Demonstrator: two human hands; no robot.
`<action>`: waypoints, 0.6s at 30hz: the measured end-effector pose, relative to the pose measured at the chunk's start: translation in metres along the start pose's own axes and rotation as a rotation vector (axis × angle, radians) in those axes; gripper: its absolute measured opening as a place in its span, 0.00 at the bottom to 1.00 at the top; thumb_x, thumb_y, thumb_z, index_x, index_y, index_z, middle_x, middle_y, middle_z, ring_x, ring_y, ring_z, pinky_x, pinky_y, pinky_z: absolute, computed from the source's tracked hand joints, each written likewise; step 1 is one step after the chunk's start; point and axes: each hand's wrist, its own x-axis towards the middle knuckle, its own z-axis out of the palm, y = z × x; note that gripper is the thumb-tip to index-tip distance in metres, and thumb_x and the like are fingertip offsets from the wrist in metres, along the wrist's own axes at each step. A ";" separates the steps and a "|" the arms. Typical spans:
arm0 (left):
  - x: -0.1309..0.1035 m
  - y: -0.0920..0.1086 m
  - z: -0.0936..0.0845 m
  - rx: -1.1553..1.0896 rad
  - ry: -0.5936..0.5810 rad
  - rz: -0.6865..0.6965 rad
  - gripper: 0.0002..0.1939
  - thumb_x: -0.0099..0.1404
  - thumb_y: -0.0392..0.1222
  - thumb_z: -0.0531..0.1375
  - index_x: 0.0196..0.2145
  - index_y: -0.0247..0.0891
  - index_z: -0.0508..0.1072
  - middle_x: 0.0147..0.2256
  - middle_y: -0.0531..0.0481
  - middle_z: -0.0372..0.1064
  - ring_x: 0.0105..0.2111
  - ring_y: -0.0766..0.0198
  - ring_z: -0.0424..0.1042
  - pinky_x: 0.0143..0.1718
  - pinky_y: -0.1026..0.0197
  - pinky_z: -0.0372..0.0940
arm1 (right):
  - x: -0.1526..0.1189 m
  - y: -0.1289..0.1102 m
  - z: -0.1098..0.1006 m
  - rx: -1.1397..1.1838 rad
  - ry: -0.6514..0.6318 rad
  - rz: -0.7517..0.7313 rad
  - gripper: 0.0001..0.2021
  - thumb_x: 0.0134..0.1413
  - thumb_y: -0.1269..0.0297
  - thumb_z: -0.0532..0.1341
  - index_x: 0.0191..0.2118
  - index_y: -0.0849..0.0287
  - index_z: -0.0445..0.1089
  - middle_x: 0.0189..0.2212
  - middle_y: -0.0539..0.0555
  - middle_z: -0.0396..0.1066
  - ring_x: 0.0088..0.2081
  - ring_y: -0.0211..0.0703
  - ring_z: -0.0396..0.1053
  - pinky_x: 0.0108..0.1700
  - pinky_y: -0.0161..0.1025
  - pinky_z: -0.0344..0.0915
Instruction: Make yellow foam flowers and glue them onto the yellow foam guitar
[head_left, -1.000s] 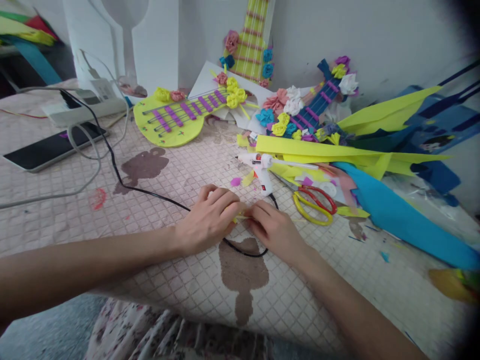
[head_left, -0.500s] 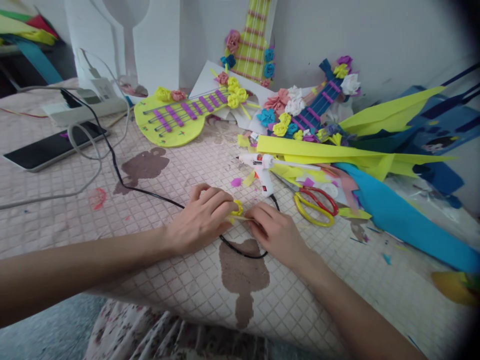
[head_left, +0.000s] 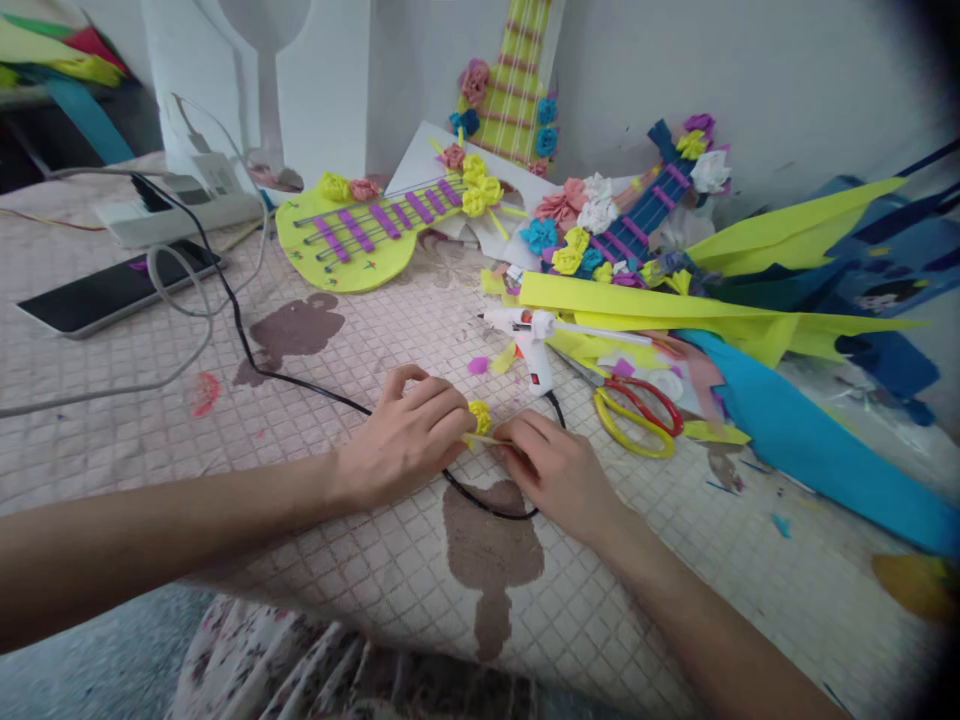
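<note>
My left hand (head_left: pixel 409 435) is closed in a pinch at a small crumpled yellow paper flower (head_left: pixel 480 416), its fingertips partly hidden behind the hand. A thin yellowish paper strip (head_left: pixel 487 440) runs from beneath the flower to my right hand (head_left: pixel 559 470), whose thumb and fingers pinch its other end. Both hands work low over the quilted cloth. Under them passes the black cord (head_left: pixel 480 500) of a white glue gun (head_left: pixel 534 365), which lies just beyond my right hand. Scissors (head_left: pixel 637 415) with red and yellow handles lie to its right.
A yellow paper guitar (head_left: pixel 352 235) and a blue one (head_left: pixel 637 225), decorated with paper flowers, are at the back. Yellow sheets (head_left: pixel 675 300) and a blue strip (head_left: pixel 810 430) cover the right. A phone (head_left: pixel 112 290) and power strip (head_left: pixel 180 215) are at left.
The whole view has shifted slightly to the right. More of the yellow flower shows between my hands, which keep nearly the same pose and grip.
</note>
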 end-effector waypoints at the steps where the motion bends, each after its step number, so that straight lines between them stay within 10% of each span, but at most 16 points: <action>1: 0.000 0.000 0.001 0.001 0.007 0.005 0.02 0.65 0.38 0.56 0.36 0.38 0.65 0.36 0.51 0.69 0.39 0.60 0.65 0.48 0.50 0.53 | 0.000 0.000 0.000 -0.003 0.004 -0.002 0.07 0.60 0.69 0.51 0.39 0.59 0.66 0.36 0.55 0.69 0.36 0.41 0.68 0.36 0.37 0.65; 18: 0.001 0.000 0.002 0.026 0.023 0.029 0.03 0.65 0.38 0.55 0.33 0.38 0.65 0.32 0.52 0.70 0.36 0.62 0.65 0.47 0.50 0.53 | 0.000 -0.001 0.000 0.006 -0.004 0.006 0.06 0.59 0.71 0.52 0.38 0.60 0.65 0.37 0.55 0.69 0.36 0.41 0.68 0.36 0.36 0.64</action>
